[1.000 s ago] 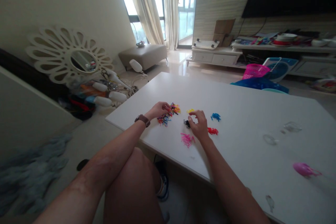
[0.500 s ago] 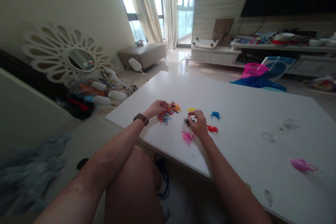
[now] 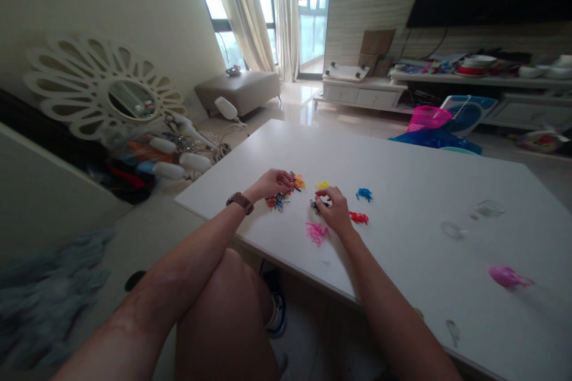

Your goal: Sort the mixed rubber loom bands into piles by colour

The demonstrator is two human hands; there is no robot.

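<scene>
On the white table (image 3: 402,190), my left hand (image 3: 273,183) is over a mixed pile of small colourful rubber bands (image 3: 295,180), fingers bent together at the tips. What they pinch, if anything, is too small to make out. My right hand (image 3: 335,208) hovers at a small heap of black bands (image 3: 313,206), with thumb and forefinger curled close together; any band between them is hidden. Around it lie separate heaps: yellow bands (image 3: 322,185), blue bands (image 3: 364,194), red bands (image 3: 359,218) and pink bands (image 3: 317,233).
Toward the table's right are a pink egg-shaped item (image 3: 508,277), clear plastic pieces (image 3: 489,208) and a small clear scrap (image 3: 453,332). Beyond the table stand a pink basket (image 3: 429,118) and a fan (image 3: 469,113). A flower-shaped mirror (image 3: 131,99) leans at left.
The view has shifted slightly, moving the scene a little left. My left hand has moved slightly over the mixed pile; my right hand stays by the black bands.
</scene>
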